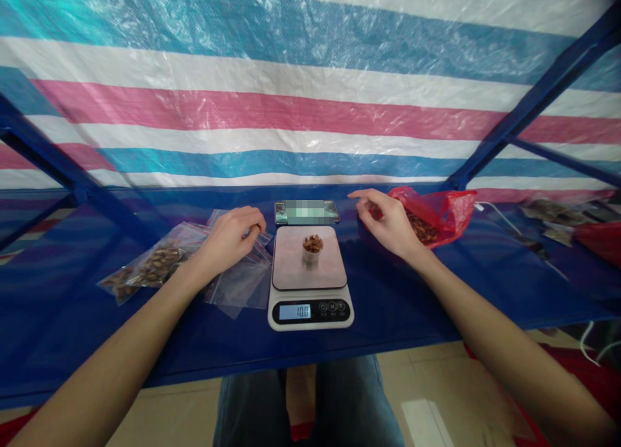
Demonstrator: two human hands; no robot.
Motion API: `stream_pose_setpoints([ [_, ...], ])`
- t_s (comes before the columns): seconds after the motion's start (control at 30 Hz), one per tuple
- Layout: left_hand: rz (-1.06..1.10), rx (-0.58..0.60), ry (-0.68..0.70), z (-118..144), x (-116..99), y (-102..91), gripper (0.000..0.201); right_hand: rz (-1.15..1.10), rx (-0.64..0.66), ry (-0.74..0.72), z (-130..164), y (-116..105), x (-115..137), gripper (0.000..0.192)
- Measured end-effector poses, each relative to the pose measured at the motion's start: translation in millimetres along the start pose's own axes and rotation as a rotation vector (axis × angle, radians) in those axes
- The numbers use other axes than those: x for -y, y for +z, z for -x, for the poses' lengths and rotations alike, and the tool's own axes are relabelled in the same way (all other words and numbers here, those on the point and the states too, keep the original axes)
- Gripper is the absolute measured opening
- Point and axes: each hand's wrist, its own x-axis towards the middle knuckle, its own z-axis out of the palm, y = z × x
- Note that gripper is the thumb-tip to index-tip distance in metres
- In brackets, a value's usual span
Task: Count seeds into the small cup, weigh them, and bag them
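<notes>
On a white kitchen scale (310, 312) stands a small clear cup (311, 255) heaped with brown dried pieces (313, 242); the display reads 10.0. My left hand (237, 230) lies left of the scale, over clear zip bags (240, 285). Its fingers are curled in, and whether anything is in them is hidden. To the right of the scale, my right hand (385, 220) is open, index finger stretched out and thumb apart. It is beside a red plastic bag (458, 214) holding more brown pieces (422, 228), partly covering it.
Filled zip bags (158, 264) lie at the left on the blue table (204, 353). A phone (306, 212) stands behind the scale. Blue metal bars (528, 104) rise at both sides before a striped plastic sheet (272, 104). A white cable (504, 220) and packets (553, 214) are at far right.
</notes>
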Motion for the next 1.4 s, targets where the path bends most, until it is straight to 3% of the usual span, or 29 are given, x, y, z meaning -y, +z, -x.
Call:
stream_pose_setpoints([
  [0.2, 0.085, 0.224, -0.128, 8, 18, -32.6, 0.019, -0.01, -0.011, 0.002, -1, -2, 1, 0.026],
  [0.3, 0.123, 0.266, -0.167, 16, 29, -40.5, 0.038, -0.01, -0.014, -0.009, -1, -2, 3, 0.026],
  [0.53, 0.099, 0.381, -0.065, 17, 25, -17.4, 0.046, -0.019, -0.035, -0.019, -2, -1, -1, 0.026],
  [0.67, 0.114, 0.383, -0.052, 11, 22, -11.6, 0.012, -0.027, -0.051, -0.031, -2, 0, -5, 0.025],
  [0.93, 0.188, 0.224, -0.229, 8, 18, -38.5, 0.021, -0.021, -0.07, -0.047, -2, 0, -7, 0.025],
  [1.13, 0.128, 0.134, -0.233, 10, 22, -40.0, 0.027, -0.026, -0.072, -0.069, -3, -1, -4, 0.024],
  [1.27, 0.06, -0.104, -0.194, 8, 22, -49.2, 0.02, -0.028, -0.127, -0.055, -5, -5, 4, 0.023],
  [1.4, 0.177, -0.387, -0.109, -6, 2, -66.9, 0.009, -0.158, -0.199, -0.036, -11, -8, 30, 0.023],
])
